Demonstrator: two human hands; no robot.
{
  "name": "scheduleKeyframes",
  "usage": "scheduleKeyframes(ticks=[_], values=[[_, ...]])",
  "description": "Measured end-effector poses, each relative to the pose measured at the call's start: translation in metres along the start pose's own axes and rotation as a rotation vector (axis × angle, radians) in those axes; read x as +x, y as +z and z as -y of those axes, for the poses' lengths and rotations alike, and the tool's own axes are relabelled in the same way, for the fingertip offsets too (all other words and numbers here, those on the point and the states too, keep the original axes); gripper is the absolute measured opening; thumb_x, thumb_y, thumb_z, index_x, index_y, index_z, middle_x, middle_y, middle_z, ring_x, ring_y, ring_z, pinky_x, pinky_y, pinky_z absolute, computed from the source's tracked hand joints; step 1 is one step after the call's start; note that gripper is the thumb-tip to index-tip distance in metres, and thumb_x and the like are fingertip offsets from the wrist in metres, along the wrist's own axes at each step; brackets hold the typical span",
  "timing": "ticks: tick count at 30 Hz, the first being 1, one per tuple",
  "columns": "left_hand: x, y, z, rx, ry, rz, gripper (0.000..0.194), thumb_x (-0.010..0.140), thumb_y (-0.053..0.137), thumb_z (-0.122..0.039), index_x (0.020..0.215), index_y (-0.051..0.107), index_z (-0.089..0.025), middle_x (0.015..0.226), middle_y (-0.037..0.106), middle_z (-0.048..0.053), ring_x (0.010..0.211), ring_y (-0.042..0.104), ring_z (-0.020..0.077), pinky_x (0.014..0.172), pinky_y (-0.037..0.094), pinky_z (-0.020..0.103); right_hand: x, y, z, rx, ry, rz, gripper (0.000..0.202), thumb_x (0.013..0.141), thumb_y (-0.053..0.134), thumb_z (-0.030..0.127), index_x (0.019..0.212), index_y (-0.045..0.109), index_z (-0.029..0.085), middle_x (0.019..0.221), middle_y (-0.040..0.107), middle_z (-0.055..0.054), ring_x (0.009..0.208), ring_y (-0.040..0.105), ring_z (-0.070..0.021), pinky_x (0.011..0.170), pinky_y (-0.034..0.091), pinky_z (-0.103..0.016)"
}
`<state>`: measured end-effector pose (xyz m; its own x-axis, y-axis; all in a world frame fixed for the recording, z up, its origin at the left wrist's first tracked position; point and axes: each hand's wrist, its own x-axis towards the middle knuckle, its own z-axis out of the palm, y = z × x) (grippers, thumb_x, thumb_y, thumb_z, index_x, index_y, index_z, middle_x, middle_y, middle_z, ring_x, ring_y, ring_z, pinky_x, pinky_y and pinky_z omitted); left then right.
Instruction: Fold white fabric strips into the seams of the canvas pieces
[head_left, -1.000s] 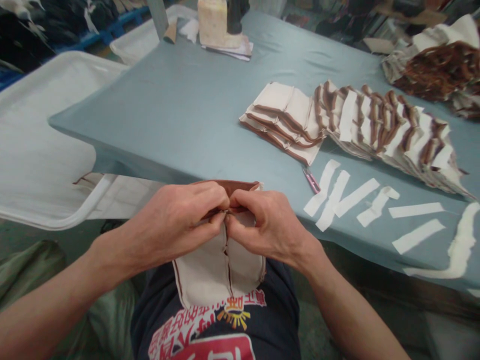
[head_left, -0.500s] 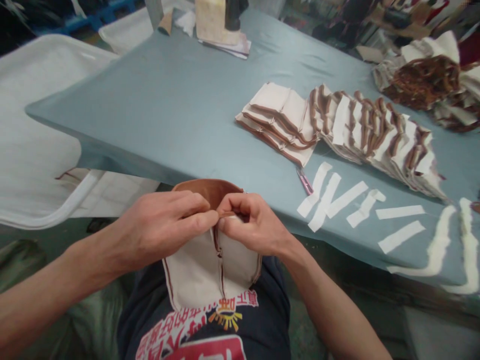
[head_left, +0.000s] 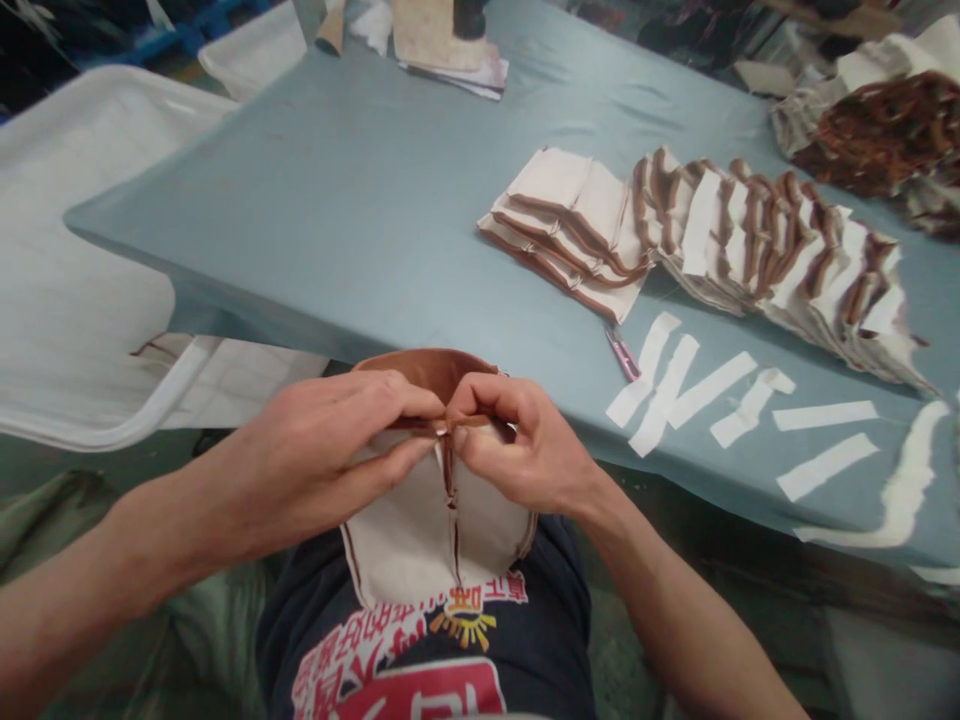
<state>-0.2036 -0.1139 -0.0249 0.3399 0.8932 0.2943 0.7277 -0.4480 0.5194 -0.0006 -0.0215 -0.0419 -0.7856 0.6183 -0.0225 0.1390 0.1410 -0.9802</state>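
A cream fabric pouch piece (head_left: 405, 545) with brown edging and a brown inner side rests against my lap at the table's front edge. A seam runs down its middle. My left hand (head_left: 337, 440) grips its brown-bound top edge left of that seam, thumb below and fingers above. Just right of the seam, my right hand (head_left: 517, 435) pinches the same edge between thumb and curled forefinger. Both hands' fingertips nearly meet over the seam. A tiny white bit shows at the left fingertips; what it is, I cannot tell.
Stacked cream-and-brown pieces (head_left: 562, 230) and a long row of similar ones (head_left: 772, 250) lie on the blue-grey covered table (head_left: 315, 220). Nearer are purple-handled snips (head_left: 624, 355) and several white strips (head_left: 712, 390). A white plastic bin (head_left: 112, 100) stands at the left.
My left thumb has dropped away from the forefinger, below the pouch's top edge, uncovering a small white bit. My right hand keeps its pinch. The view has shifted slightly.
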Motion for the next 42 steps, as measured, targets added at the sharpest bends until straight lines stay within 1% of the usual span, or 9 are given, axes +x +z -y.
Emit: scheduleKeyframes(ticks=[3,6,12,18,23,30,35,38,42], values=[[0.004,-0.01,-0.001,-0.064,-0.081,0.109,0.015,0.104,0.056,-0.028,0.111,0.068,-0.024,0.101,0.078,0.001,0.087,0.073,0.0176,0.078,0.052,0.026,-0.004,0.0,0.006,-0.21,-0.132,-0.067,0.007,0.072,0.053,0.018,0.067,0.05,0.022,0.057,0.044,0.009,0.051,0.036,-0.0081,0.052,0.03,-0.023],[0.008,-0.012,-0.001,-0.057,-0.051,0.191,0.026,0.109,0.045,-0.028,0.098,0.068,-0.021,0.088,0.074,0.0,0.076,0.069,0.016,0.069,0.047,0.027,-0.008,0.002,0.007,-0.34,-0.243,-0.112,0.008,0.077,0.054,0.017,0.07,0.052,0.021,0.059,0.048,0.008,0.05,0.039,-0.0078,0.054,0.032,-0.024],[0.014,-0.002,-0.004,0.124,0.033,0.157,0.03,0.102,0.042,-0.019,0.076,0.057,-0.021,0.066,0.062,0.0,0.058,0.057,0.0159,0.057,0.038,0.031,-0.012,0.004,-0.002,-0.424,-0.333,-0.196,0.009,0.078,0.055,0.017,0.071,0.054,0.022,0.06,0.053,0.006,0.053,0.044,-0.0095,0.055,0.035,-0.024],[0.019,-0.003,-0.007,-0.397,-0.143,0.129,0.021,0.096,0.05,-0.015,0.079,0.061,-0.02,0.062,0.056,-0.007,0.052,0.048,0.0082,0.05,0.036,0.019,-0.012,-0.001,0.007,-0.056,-0.196,-0.057,0.012,0.083,0.057,0.019,0.071,0.055,0.022,0.06,0.054,0.006,0.055,0.044,-0.0099,0.053,0.035,-0.022],[0.02,-0.011,-0.003,-0.541,-0.117,0.176,0.019,0.097,0.053,-0.012,0.086,0.066,-0.019,0.074,0.066,-0.004,0.065,0.058,0.0094,0.06,0.045,0.017,-0.018,-0.002,0.016,-0.133,-0.241,-0.08,0.013,0.085,0.06,0.016,0.072,0.058,0.02,0.06,0.055,0.007,0.052,0.041,-0.008,0.051,0.033,-0.021],[0.029,-0.019,-0.003,-0.254,-0.07,0.287,0.032,0.106,0.051,-0.03,0.076,0.06,-0.02,0.069,0.06,-0.004,0.062,0.052,0.0119,0.059,0.037,0.024,-0.019,0.002,0.01,-0.302,-0.304,-0.115,0.016,0.087,0.062,0.015,0.073,0.058,0.02,0.064,0.057,0.005,0.056,0.048,-0.0086,0.058,0.037,-0.023],[0.029,-0.02,-0.011,-0.115,0.016,0.288,0.036,0.104,0.049,-0.022,0.069,0.05,-0.02,0.061,0.05,-0.006,0.055,0.044,0.0111,0.056,0.03,0.028,-0.022,-0.005,0.016,-0.385,-0.356,-0.064,0.013,0.091,0.061,0.017,0.078,0.061,0.019,0.068,0.063,0.003,0.06,0.054,-0.0109,0.062,0.04,-0.025],[0.024,-0.014,-0.013,-0.032,0.04,0.215,0.03,0.094,0.052,-0.014,0.066,0.048,-0.021,0.057,0.048,-0.007,0.052,0.043,0.0104,0.054,0.028,0.029,-0.021,-0.015,0.018,-0.472,-0.362,-0.009,0.01,0.089,0.068,0.028,0.084,0.065,0.019,0.076,0.07,-0.001,0.068,0.06,-0.015,0.067,0.043,-0.029],[0.015,-0.002,-0.017,0.168,0.092,0.048,0.026,0.089,0.049,-0.012,0.065,0.046,-0.023,0.056,0.047,-0.006,0.05,0.042,0.0126,0.052,0.025,0.033,-0.014,-0.033,0.009,-0.562,-0.342,0.012,0.025,0.087,0.074,0.042,0.085,0.066,0.019,0.079,0.071,-0.003,0.076,0.062,-0.0188,0.073,0.044,-0.031]])
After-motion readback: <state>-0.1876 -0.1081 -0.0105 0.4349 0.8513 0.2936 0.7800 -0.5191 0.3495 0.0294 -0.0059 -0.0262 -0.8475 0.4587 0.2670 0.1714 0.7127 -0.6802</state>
